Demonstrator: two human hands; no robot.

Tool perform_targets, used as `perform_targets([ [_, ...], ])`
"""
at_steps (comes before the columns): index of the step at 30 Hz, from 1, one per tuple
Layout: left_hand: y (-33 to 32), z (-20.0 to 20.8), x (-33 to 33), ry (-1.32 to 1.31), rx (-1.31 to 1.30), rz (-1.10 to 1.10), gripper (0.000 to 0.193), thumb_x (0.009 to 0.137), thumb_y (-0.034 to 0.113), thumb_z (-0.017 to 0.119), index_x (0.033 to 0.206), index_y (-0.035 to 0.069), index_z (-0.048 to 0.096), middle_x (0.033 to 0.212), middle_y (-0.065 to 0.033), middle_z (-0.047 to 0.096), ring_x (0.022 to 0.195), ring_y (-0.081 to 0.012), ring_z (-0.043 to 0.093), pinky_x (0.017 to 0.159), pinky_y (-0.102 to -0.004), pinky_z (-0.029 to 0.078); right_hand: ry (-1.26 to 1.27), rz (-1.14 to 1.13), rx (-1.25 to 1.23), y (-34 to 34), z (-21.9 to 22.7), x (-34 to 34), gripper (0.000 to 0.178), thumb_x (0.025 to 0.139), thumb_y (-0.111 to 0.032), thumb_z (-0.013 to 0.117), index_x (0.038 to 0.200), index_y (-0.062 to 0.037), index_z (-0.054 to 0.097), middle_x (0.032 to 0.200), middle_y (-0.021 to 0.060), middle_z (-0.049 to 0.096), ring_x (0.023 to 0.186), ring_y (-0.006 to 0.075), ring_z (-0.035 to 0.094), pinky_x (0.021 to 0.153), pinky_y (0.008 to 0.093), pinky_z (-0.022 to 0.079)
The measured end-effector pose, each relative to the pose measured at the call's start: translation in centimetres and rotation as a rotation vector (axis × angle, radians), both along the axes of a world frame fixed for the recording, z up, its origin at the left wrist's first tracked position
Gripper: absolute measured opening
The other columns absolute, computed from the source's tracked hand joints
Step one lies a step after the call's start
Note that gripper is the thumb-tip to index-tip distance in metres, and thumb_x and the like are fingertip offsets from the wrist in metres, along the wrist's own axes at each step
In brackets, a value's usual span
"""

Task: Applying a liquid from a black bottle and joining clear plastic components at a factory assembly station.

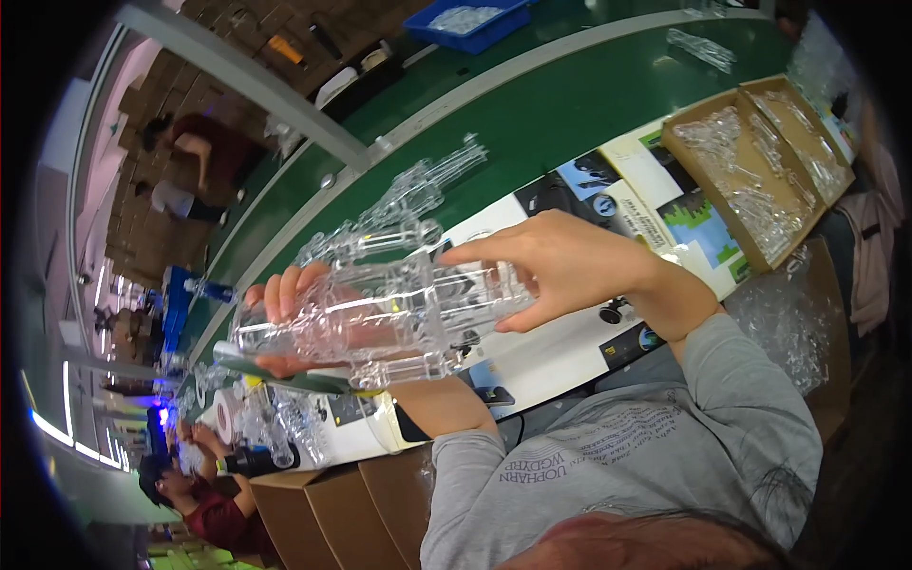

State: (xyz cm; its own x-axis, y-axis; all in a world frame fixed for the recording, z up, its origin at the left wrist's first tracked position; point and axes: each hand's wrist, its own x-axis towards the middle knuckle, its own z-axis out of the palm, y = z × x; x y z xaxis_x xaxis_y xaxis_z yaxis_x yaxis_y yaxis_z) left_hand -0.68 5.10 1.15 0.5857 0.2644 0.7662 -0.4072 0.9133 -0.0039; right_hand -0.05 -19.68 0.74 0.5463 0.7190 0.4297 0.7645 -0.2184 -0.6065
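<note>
A clear plastic assembly of tubes and rings [399,309] is held up in front of me, lying roughly crosswise. My left hand [294,294] wraps round its left part, and some of the fingers show through the transparent plastic. At the other end, my right hand [579,266] curves thumb and fingers around the narrower clear end. Just beyond, a long clear plastic piece [408,195] lies on the green table [532,109]. A dark greenish flat thing [318,382] shows under the left hand; what it is I cannot make out.
A cardboard box of clear plastic parts [746,180] stands at the right on printed sheets. Further off are a blue bin [465,24] and loose clear pieces [701,49]. At lower left are a tape roll [223,418], brown cartons [328,508] and a co-worker in a dark red shirt [223,518].
</note>
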Motion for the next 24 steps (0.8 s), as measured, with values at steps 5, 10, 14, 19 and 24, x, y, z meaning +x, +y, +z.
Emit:
perform_targets([
  [5,-2.0,1.9,-3.0,-0.082,0.067,0.076,0.047,0.071,0.029,0.070,0.104,0.005,0.047,0.090,-0.0036,0.049,0.087,-0.0148,0.048,0.085,-0.0346,0.036,-0.057,0.130,0.071,-0.1,0.0,0.1,0.070,0.059,-0.024,0.072,0.123,-0.0121,0.046,0.091,0.0094,0.061,0.067,0.0247,0.058,0.057,0.0319,0.047],
  [10,-3.4,0.4,1.2,-0.109,0.161,-0.062,0.047,0.074,0.033,0.066,0.105,0.005,0.046,0.093,-0.0049,0.049,0.089,-0.0179,0.047,0.085,-0.0362,0.037,-0.198,-0.036,0.014,1.5,-1.3,-1.0,0.055,0.060,-0.022,0.069,0.110,-0.0103,0.048,0.082,0.0072,0.056,0.073,0.0252,0.058,0.054,0.0356,0.045],
  [14,-5.3,0.9,2.5,-0.132,0.215,-0.063,0.048,0.074,0.034,0.066,0.106,0.005,0.046,0.096,-0.0061,0.048,0.091,-0.0203,0.047,0.086,-0.0378,0.036,-0.320,0.051,0.145,1.2,-1.5,-2.0,0.045,0.058,-0.017,0.067,0.100,-0.0111,0.049,0.074,0.0052,0.052,0.071,0.0247,0.057,0.051,0.0367,0.044],
  [19,-7.1,0.2,3.7,-0.118,0.287,-0.033,0.050,0.074,0.036,0.065,0.108,0.006,0.045,0.100,-0.0077,0.048,0.095,-0.0234,0.046,0.087,-0.0398,0.036,-0.283,0.072,0.195,2.7,-2.4,-2.6,0.039,0.056,-0.013,0.064,0.093,-0.0109,0.051,0.070,0.0058,0.053,0.065,0.0264,0.056,0.048,0.0379,0.041],
  [24,-7.6,-0.3,3.8,-0.095,0.375,0.070,0.051,0.074,0.038,0.064,0.109,0.006,0.044,0.103,-0.0093,0.047,0.098,-0.0264,0.045,0.088,-0.0418,0.036,-0.259,-0.049,0.277,3.8,-3.3,-2.9,0.037,0.055,-0.011,0.063,0.090,-0.0105,0.052,0.069,0.0057,0.054,0.065,0.0264,0.057,0.048,0.0382,0.041],
])
